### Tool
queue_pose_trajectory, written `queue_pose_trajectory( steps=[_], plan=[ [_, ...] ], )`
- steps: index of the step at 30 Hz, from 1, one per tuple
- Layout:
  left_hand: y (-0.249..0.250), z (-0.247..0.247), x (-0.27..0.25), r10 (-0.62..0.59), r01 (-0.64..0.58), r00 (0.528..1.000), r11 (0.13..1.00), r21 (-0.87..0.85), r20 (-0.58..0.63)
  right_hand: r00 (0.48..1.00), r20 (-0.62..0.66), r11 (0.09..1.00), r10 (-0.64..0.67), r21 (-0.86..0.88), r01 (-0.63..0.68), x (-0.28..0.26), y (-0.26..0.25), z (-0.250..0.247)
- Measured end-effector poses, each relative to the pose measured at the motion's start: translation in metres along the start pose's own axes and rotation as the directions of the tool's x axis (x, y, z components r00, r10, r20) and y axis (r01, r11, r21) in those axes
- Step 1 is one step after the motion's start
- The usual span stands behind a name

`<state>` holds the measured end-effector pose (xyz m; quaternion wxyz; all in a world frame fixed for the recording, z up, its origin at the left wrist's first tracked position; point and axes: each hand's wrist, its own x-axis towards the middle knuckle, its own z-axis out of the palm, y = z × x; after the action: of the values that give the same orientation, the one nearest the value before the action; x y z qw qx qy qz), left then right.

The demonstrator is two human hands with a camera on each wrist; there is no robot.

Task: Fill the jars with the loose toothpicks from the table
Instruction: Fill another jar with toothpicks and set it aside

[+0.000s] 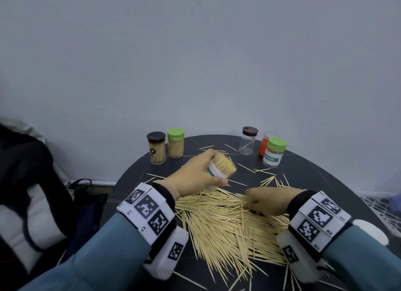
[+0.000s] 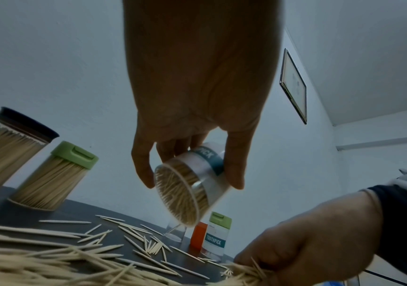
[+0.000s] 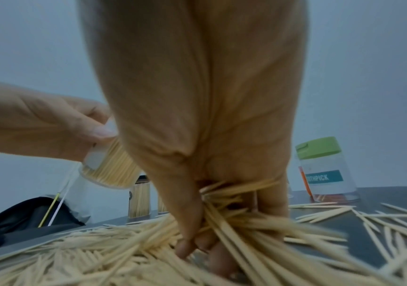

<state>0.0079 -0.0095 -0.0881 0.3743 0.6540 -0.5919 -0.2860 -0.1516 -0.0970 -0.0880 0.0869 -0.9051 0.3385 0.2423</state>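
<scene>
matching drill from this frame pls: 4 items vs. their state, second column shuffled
Things:
1. open labelled clear jar
2. dark-lidded clear jar at back right
3. green-lidded clear jar at back left
4. loose wooden toothpick pile

States:
A. lies spread on the dark round table
B. stands capped, packed full
C. tilted in the left hand, full of toothpicks
D. stands capped, nearly empty

Pairs: 1-C, 2-D, 3-B, 4-A

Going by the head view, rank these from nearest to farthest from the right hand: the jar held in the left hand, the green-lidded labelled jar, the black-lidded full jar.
From the right hand:
1. Held jar, up-left, in the left hand.
2. Green-lidded labelled jar, behind, near the table's far right edge.
3. Black-lidded full jar, far left corner.
</scene>
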Motion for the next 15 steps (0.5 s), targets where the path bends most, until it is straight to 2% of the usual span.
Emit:
queue_pose_trajectory(
  steps=[6,10,15],
  plan=[
    [0.0,-0.001,-0.001,-0.006,0.006,1.0,1.0,-0.014,-0.001,1.0,-0.022,0.999,0.0,0.055,0.001,0.001,0.003,-0.003],
    [0.0,-0.002,-0.001,-0.013,0.013,1.0,1.0,-0.013,0.003,1.0,-0.012,0.988,0.007,0.157,-0.005,0.005,0.012,-0.002],
    [0.0,-0.002,-0.001,-0.021,0.021,1.0,1.0,-0.012,-0.002,1.0,0.004,0.897,-0.017,0.441,0.013,0.002,0.012,-0.006]
  ],
)
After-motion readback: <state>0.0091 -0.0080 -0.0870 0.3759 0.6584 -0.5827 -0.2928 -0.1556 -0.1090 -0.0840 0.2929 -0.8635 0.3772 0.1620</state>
